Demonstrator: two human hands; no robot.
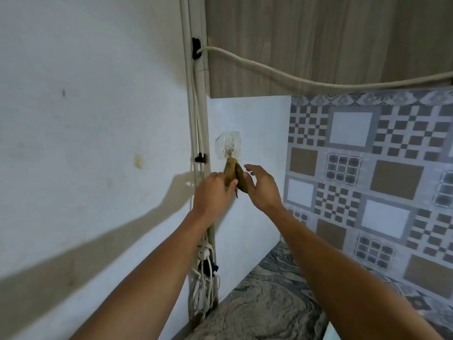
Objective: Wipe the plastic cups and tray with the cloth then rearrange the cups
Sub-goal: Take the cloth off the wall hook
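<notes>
Left hand (213,192) pinched the cloth (234,176) hanging from the clear wall hook (229,148); right hand (262,186), fingers spread, just touched it, likely to unhook it for wiping.

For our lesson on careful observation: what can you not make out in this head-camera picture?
- Plastic cups and tray: nowhere in the head view, outside the frame.
- Brown fabric cloth: head view, partly hidden behind the left hand; contact with the right hand is unclear.
- Pale flat object: head view, cut off by the bottom edge.
</notes>
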